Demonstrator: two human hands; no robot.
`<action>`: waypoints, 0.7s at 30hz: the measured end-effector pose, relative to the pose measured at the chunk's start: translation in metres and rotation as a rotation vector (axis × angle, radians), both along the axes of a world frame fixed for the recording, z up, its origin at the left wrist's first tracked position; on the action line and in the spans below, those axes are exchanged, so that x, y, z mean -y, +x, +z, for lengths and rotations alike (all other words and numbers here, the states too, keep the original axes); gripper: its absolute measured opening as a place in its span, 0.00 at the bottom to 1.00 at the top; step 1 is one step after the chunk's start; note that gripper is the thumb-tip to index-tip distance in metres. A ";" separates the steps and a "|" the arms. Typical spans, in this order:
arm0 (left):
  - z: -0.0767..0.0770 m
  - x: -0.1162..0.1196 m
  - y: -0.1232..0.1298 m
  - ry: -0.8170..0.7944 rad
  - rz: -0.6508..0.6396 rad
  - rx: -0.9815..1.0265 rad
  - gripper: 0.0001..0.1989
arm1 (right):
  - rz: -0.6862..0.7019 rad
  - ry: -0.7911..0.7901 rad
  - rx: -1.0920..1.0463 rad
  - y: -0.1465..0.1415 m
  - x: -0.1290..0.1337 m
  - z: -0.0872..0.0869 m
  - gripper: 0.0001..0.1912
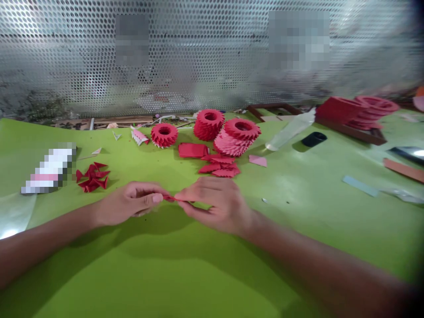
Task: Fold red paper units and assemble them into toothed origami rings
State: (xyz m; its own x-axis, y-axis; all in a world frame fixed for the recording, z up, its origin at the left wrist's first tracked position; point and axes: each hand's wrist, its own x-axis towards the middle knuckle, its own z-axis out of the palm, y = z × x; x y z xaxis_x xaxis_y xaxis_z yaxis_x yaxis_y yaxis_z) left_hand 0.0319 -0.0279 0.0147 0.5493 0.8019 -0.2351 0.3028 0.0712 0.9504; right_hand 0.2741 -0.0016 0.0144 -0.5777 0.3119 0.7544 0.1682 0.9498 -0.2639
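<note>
1. Firstly, left hand and right hand together, both pinching 1 small folded red paper piece, long axis crosswise, left to right.
2. Directly ahead, slightly nearer right hand: loose red paper units. Ahead of left hand: pile of red paper triangles.
3. Beyond: 3 red paper rings on green mat.
4. Far right: dark wooden tray bearing stacked red paper.

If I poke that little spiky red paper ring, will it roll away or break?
The red folded-paper ring probably feels very light because it is made of paper. It lies flat on the green table covering, so it will likely slide, not roll. Its pointy tips may bend easily, and squeezing could loosen it.
</note>
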 end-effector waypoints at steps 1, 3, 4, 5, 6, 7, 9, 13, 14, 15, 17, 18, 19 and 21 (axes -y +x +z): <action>0.000 0.000 0.000 0.001 0.001 -0.002 0.25 | -0.002 0.002 0.000 0.000 0.000 0.000 0.04; -0.001 0.000 -0.001 -0.003 0.006 -0.009 0.25 | -0.002 0.005 -0.001 0.001 -0.001 -0.001 0.04; -0.001 0.000 -0.001 -0.007 0.008 -0.015 0.25 | -0.004 0.006 0.001 0.001 -0.001 -0.001 0.04; -0.002 -0.001 -0.002 -0.010 0.012 -0.021 0.26 | -0.006 0.009 0.005 0.001 -0.001 -0.002 0.04; -0.002 -0.001 -0.002 -0.011 0.017 -0.025 0.26 | -0.010 0.016 0.009 0.001 -0.002 -0.002 0.04; -0.003 -0.001 -0.002 -0.010 0.019 -0.027 0.26 | -0.014 0.029 0.013 0.001 -0.002 -0.003 0.04; -0.002 0.000 -0.002 -0.007 0.023 -0.026 0.27 | -0.024 0.073 0.020 0.001 -0.002 -0.004 0.04; 0.001 0.001 0.000 0.000 0.027 -0.037 0.28 | -0.029 0.156 0.052 0.002 -0.002 -0.003 0.03; 0.002 0.001 0.000 0.000 0.030 -0.040 0.28 | -0.030 0.167 0.058 0.002 -0.002 -0.003 0.03; 0.002 0.001 0.000 -0.001 0.032 -0.044 0.28 | -0.030 0.172 0.060 0.002 -0.002 -0.003 0.03; 0.001 0.001 -0.001 -0.002 0.031 -0.052 0.28 | -0.028 0.160 0.058 0.002 -0.002 -0.002 0.03; 0.000 0.000 -0.001 0.001 0.030 -0.054 0.27 | -0.028 0.144 0.056 0.002 -0.002 -0.002 0.03; -0.002 0.000 -0.002 0.006 0.028 -0.054 0.27 | -0.029 0.120 0.056 0.002 -0.002 -0.002 0.03; -0.004 0.000 -0.002 0.013 0.025 -0.055 0.27 | -0.028 0.060 0.056 0.002 -0.003 -0.003 0.04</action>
